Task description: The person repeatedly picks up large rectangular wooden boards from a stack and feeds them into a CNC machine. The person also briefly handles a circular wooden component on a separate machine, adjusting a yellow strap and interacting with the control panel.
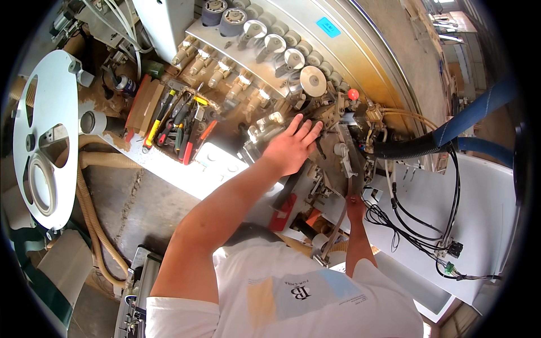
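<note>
My left hand [292, 145] lies palm down over the metal fittings of a machine, its fingers stretched out and a little apart. It rests on or just above the mechanism; which of the two I cannot tell. Lower and to the right, my right hand [354, 204] looks closed beside a narrow brownish strip [336, 226] that runs down from the mechanism. What its fingers hold is hidden. Between the hands sit metal brackets [342, 158] and small clamps. A red ball knob [353, 94] stands beyond them.
A row of rollers [274, 45] lines the machine bed. Pliers and screwdrivers fill a tool tray [186, 115] at the left, near a large white reel disc [48, 141]. Thick hoses [408, 147] and black cables [394, 225] cross the right side. A red block [283, 213] sits below my left hand.
</note>
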Demonstrator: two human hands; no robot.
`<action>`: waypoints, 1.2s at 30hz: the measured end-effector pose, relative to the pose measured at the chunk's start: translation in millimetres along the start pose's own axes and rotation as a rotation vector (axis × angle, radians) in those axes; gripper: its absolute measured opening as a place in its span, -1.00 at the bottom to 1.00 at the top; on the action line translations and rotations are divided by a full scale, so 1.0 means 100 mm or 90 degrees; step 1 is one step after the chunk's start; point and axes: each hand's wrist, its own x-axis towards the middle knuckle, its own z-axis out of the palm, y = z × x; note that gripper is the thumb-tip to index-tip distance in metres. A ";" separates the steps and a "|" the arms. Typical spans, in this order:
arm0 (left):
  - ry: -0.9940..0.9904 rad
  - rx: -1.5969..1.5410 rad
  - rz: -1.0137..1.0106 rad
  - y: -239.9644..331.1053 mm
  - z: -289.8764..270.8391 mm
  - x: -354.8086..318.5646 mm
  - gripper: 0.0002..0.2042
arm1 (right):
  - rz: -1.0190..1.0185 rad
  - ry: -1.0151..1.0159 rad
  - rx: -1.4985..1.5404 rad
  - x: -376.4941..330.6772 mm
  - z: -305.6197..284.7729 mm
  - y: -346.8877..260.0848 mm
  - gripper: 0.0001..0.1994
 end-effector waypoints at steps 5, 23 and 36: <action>-0.002 -0.004 0.003 0.00 -0.01 0.00 -0.59 | -0.115 0.139 0.087 0.25 -0.09 -0.63 -0.65; -0.032 -0.016 0.002 -0.02 -0.06 -0.01 -0.55 | -0.149 0.082 0.110 0.40 0.06 0.03 -0.75; -0.022 -0.011 -0.003 -0.02 -0.04 0.01 -0.57 | -0.120 0.104 0.086 0.31 0.03 -0.11 -0.73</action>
